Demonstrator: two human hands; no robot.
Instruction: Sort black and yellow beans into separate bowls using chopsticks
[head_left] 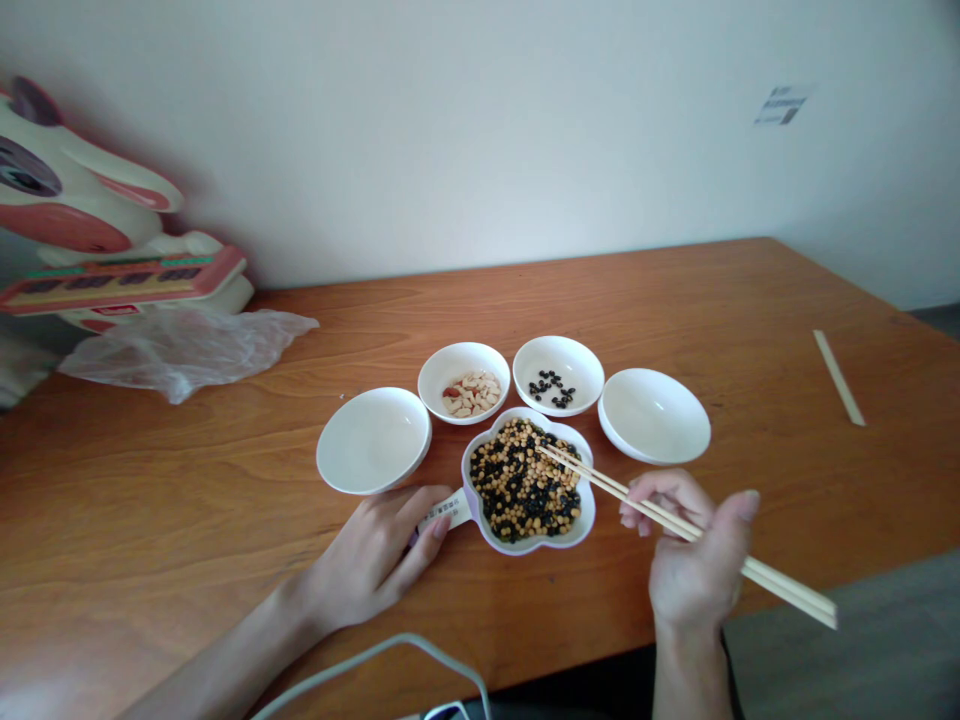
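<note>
A flower-shaped white dish [585, 522] with a short handle [448, 510] holds mixed black and yellow beans. My left hand [375, 555] grips that handle from the left. My right hand [694, 560] holds a pair of wooden chopsticks [652, 510], their tips resting over the beans in the dish. Behind the dish stand several small white bowls: an empty one [373, 440] at the left, one with pale and red pieces [463, 381], one with a few black beans [558, 374], and an empty one [654, 415] at the right.
The wooden table [225, 500] meets a white wall at the back. A crumpled clear plastic bag [187, 345] and a white and red toy [97, 250] lie at the far left. A paper chopstick sleeve [839, 377] lies at the right. A grey cable [375, 660] curves along the near edge.
</note>
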